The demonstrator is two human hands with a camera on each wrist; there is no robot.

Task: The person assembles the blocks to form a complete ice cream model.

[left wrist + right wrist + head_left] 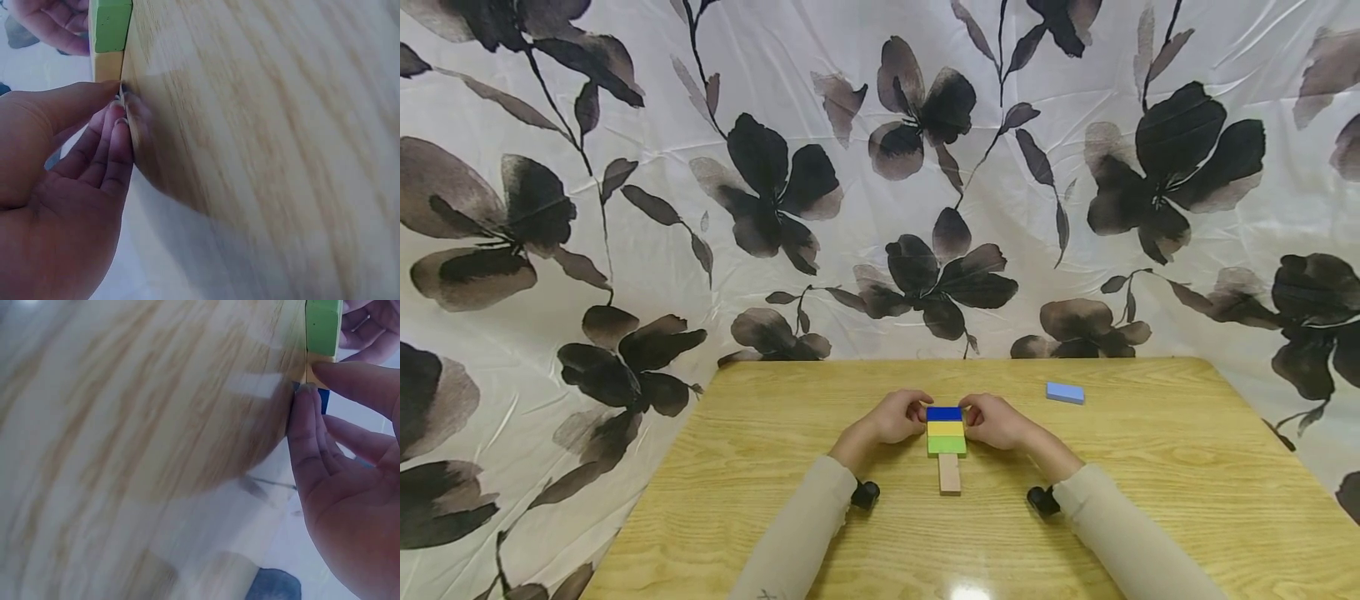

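On the table, a blue block point(943, 414), a yellow block point(945, 428) and a green block point(947, 445) lie side by side, touching. A plain wooden block point(950, 475) runs lengthwise from the green one toward the person. My left hand point(900, 417) is at the row's left end, thumb tip at the yellow block point(107, 65) and fingertips just beyond. At the right end, my right hand point(996, 422) touches with its thumb by the yellow block, its fingertips against the blue block point(324, 400). The fingers of both hands look fairly straight in the wrist views.
A light blue block point(1065, 392) lies apart, near the back right of the wooden table point(760, 500). Behind the table hangs a white cloth point(850, 292) with dark flowers. Each wrist carries a small black camera point(866, 496).
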